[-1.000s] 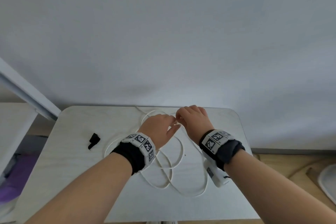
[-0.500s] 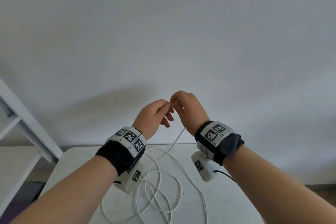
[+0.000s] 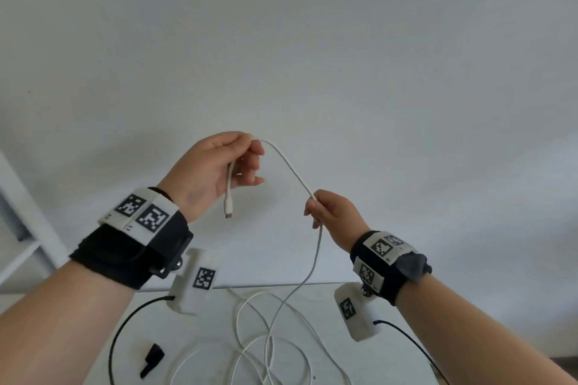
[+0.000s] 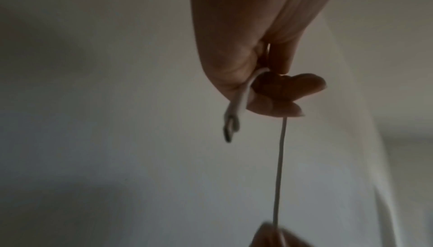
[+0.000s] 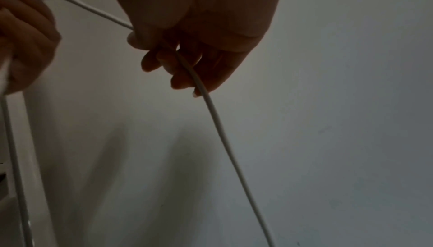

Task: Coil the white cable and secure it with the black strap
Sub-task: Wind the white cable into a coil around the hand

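Note:
My left hand (image 3: 231, 162) is raised above the table and pinches the white cable (image 3: 294, 172) near its end. The plug (image 3: 228, 206) dangles below the fingers, also seen in the left wrist view as the plug (image 4: 230, 128). The cable arcs over to my right hand (image 3: 322, 212), lower and to the right, which grips the cable (image 5: 187, 66) between curled fingers. From there it drops to loose loops (image 3: 272, 350) on the table. The black strap (image 3: 152, 359) lies on the table at the lower left, apart from both hands.
The pale table (image 3: 369, 359) stands against a plain white wall (image 3: 312, 40). A white frame or shelf (image 3: 18, 222) stands at the left edge. Thin black leads (image 3: 125, 328) from the wrist cameras hang over the table.
Both hands rose from the table with the cable end. They have since drawn apart, the left going up and left, the right sliding down the cable to the right.

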